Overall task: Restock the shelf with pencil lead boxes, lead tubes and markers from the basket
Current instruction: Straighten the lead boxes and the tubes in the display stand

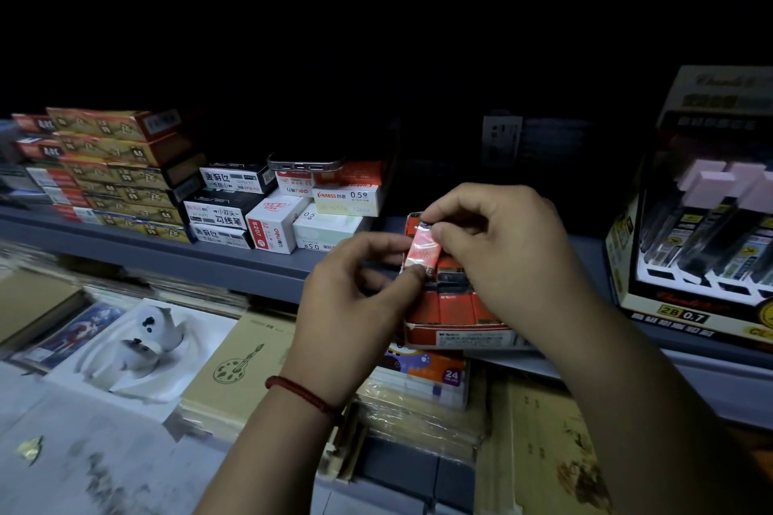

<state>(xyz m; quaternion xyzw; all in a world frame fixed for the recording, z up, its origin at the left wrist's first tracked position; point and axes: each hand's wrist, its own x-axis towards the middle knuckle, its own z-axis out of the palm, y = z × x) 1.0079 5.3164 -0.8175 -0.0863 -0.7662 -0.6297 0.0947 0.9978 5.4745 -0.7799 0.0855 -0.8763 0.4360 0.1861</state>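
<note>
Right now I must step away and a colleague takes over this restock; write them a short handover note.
Left hand pinches the lower end of a small red lead pack.
Right hand pinches its upper end.
The pack is held over the open orange display box on the grey shelf; the box already holds like packs.
The 2B 0.7 lead tube display stands to the right, stocked.
Left to do: seat this pack in the box. The basket is out of view, so what remains cannot be told.
</note>
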